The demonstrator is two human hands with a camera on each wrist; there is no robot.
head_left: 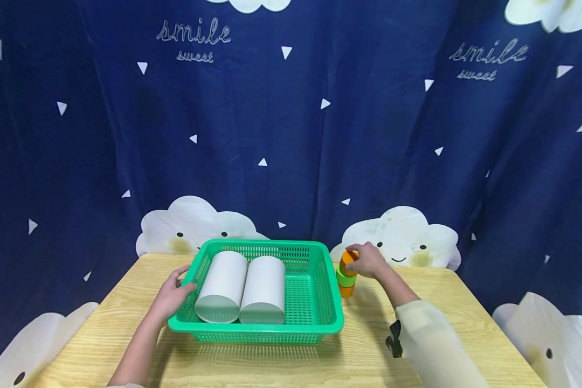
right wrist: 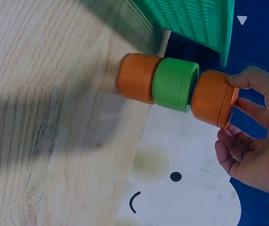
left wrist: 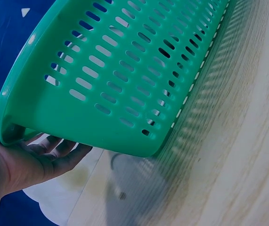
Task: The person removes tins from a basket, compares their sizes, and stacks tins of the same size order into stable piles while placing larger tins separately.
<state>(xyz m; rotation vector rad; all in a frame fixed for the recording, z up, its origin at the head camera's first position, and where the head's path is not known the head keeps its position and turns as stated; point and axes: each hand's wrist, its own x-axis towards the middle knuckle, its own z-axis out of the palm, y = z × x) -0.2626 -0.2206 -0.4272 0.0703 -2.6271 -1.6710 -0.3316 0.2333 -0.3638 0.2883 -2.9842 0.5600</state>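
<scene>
My right hand [head_left: 370,262] pinches an orange stacking cup [right wrist: 211,98] between thumb and fingers. That cup sits at the top of a small stack, slightly tilted against the green cup [right wrist: 171,84] below it; whether the two touch I cannot tell. Another orange cup [right wrist: 136,77] stands at the bottom, on the table. At the other side, my left hand [head_left: 171,295] grips the left rim of a green plastic basket [head_left: 257,327], with its fingers curled beneath the rim in the left wrist view. Two white cylinders [head_left: 225,280] lie side by side inside the basket's left part.
The basket and the stack rest on a light wooden table [head_left: 252,366], with the stack just right of the basket's wall. Behind the table's far edge hangs a dark blue curtain [head_left: 252,124] printed with clouds and small triangles.
</scene>
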